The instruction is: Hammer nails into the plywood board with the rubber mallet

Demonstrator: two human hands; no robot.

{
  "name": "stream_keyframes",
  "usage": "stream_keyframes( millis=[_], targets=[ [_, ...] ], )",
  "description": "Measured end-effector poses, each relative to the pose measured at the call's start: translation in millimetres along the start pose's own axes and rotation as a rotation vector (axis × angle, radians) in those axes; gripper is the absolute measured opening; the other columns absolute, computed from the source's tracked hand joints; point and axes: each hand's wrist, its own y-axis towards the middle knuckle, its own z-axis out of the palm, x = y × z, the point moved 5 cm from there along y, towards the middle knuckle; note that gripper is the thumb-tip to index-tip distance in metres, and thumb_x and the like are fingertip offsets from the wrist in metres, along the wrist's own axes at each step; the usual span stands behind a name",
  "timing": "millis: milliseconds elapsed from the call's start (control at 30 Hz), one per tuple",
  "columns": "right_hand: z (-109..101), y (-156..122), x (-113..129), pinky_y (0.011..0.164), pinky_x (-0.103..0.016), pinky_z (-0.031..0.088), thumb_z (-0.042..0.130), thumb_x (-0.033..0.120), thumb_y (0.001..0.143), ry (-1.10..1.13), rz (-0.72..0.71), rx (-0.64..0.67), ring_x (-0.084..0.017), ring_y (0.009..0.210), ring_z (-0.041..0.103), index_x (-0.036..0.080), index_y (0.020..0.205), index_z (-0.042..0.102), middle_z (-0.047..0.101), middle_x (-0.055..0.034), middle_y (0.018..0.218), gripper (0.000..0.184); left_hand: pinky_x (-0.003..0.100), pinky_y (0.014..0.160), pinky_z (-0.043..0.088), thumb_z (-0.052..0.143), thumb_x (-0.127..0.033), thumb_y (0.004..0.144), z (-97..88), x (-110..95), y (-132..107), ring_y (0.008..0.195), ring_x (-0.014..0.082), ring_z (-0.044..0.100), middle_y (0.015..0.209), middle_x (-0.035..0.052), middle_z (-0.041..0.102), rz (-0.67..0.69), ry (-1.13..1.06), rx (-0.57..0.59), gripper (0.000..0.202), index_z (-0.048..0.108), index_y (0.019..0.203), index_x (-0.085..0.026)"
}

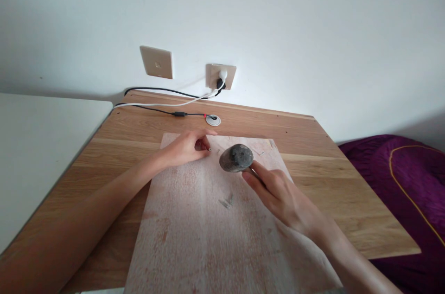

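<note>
My left hand (pixel 191 147) is at the far part of a whitish worn wooden board (pixel 181 220), with its thumb and fingers closed on a small nail (pixel 210 149). Only the nail's end shows at the fingertips; its shank is hidden. In my right hand (pixel 281 196) is a hammer (pixel 237 158), gripped by the handle close to its dark, scuffed head. The head is held over the board, just right of the left fingertips, apart from them. Several loose nails (pixel 227 201) lie mid-board, and another nail (pixel 261 153) rests beyond the hammer.
The board lies on a wooden desk (pixel 320 178). Black and white cables (pixel 163 104) run along its back to a wall socket (pixel 221 76); a round cable grommet (pixel 213 120) is behind the board. A white surface (pixel 45 145) adjoins at left, and purple fabric (pixel 410 182) is at right.
</note>
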Motion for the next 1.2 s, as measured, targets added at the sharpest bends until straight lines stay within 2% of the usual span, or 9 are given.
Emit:
stream_keyframes(
  millis=[133, 233, 400, 467, 533, 733, 967, 1100, 1200],
  targets=[
    [0.6, -25.0, -21.8, 0.067, -0.036, 0.045, 0.038, 0.046, 0.114, -0.064, 0.036, 0.013, -0.024, 0.070, 0.069, 0.025, 0.108, 0.062, 0.070, -0.0026, 0.077, 0.033, 0.031, 0.080, 0.053, 0.076, -0.022, 0.080, -8.4, -16.0, 0.0, 0.087, 0.0177, 0.067, 0.097, 0.0021, 0.071, 0.080, 0.151, -0.012, 0.050, 0.066, 0.129, -0.020],
    [4.9, -34.4, -37.8, 0.071, -0.039, 0.050, 0.036, 0.046, 0.114, -0.089, 0.069, 0.004, -0.029, 0.079, 0.074, 0.024, 0.114, 0.062, 0.075, -0.0076, 0.086, 0.034, 0.033, 0.083, 0.052, 0.070, -0.022, 0.086, -8.7, -46.8, -3.8, 0.089, 0.0186, 0.065, 0.097, 0.0036, 0.066, 0.196, 0.268, -0.034, 0.031, 0.066, 0.117, -0.018],
    [11.7, -39.4, -49.6, 0.074, -0.041, 0.052, 0.034, 0.045, 0.114, -0.084, 0.064, -0.038, -0.033, 0.085, 0.075, 0.021, 0.127, 0.060, 0.077, -0.0111, 0.091, 0.038, 0.032, 0.085, 0.051, 0.064, -0.008, 0.090, 29.0, -109.1, -25.5, 0.088, 0.0184, 0.066, 0.095, 0.0027, 0.070, 0.506, 0.470, 0.211, 0.016, 0.067, 0.101, -0.020],
    [13.5, -39.5, -51.1, 0.073, -0.041, 0.051, 0.034, 0.044, 0.114, -0.077, 0.050, -0.040, -0.032, 0.084, 0.075, 0.020, 0.131, 0.059, 0.077, -0.0106, 0.090, 0.039, 0.035, 0.084, 0.050, 0.065, -0.009, 0.093, 47.7, -123.3, -37.1, 0.085, 0.0194, 0.065, 0.091, 0.0026, 0.071, 0.635, 0.635, 0.306, 0.013, 0.067, 0.091, -0.021],
    [13.9, -38.9, -51.7, 0.072, -0.039, 0.049, 0.033, 0.043, 0.115, -0.067, 0.041, -0.040, -0.030, 0.083, 0.074, 0.020, 0.130, 0.060, 0.076, -0.0095, 0.089, 0.039, 0.036, 0.079, 0.049, 0.066, -0.010, 0.095, 60.8, -130.0, -45.6, 0.082, 0.0200, 0.064, 0.087, 0.0024, 0.071, 0.720, 0.768, 0.333, 0.015, 0.067, 0.086, -0.021],
    [11.1, -37.0, -47.8, 0.069, -0.034, 0.045, 0.034, 0.041, 0.115, -0.029, 0.049, -0.030, -0.027, 0.077, 0.074, 0.021, 0.120, 0.062, 0.073, -0.0053, 0.081, 0.035, 0.036, 0.074, 0.048, 0.067, -0.010, 0.095, 77.2, -129.9, -54.9, 0.077, 0.0201, 0.063, 0.082, 0.0021, 0.074, 0.801, 0.856, 0.340, 0.014, 0.072, 0.089, -0.023],
    [10.4, -37.0, -46.6, 0.068, -0.033, 0.046, 0.034, 0.041, 0.115, -0.049, 0.041, -0.039, -0.027, 0.078, 0.075, 0.022, 0.114, 0.063, 0.075, -0.0062, 0.083, 0.035, 0.035, 0.069, 0.045, 0.067, -0.008, 0.094, 76.0, -132.0, -55.0, 0.073, 0.0197, 0.060, 0.079, 0.0031, 0.072, 0.840, 0.818, 0.269, 0.016, 0.071, 0.086, -0.022],
    [9.6, -38.4, -46.8, 0.071, -0.035, 0.048, 0.034, 0.043, 0.114, -0.065, 0.053, -0.045, -0.029, 0.081, 0.076, 0.021, 0.120, 0.064, 0.076, -0.0076, 0.085, 0.038, 0.033, 0.075, 0.049, 0.065, -0.010, 0.097, 54.9, -116.8, -49.6, 0.077, 0.0186, 0.062, 0.082, 0.0020, 0.069, 0.756, 0.761, 0.223, 0.014, 0.071, 0.091, -0.020],
    [8.8, -39.2, -46.4, 0.073, -0.036, 0.049, 0.032, 0.046, 0.114, -0.100, 0.054, -0.049, -0.031, 0.084, 0.076, 0.020, 0.122, 0.064, 0.076, -0.0099, 0.087, 0.042, 0.030, 0.080, 0.052, 0.061, -0.011, 0.100, 20.7, -88.2, -40.8, 0.083, 0.0170, 0.066, 0.090, 0.0033, 0.072, 0.535, 0.583, 0.046, 0.016, 0.074, 0.101, -0.020]
  ],
)
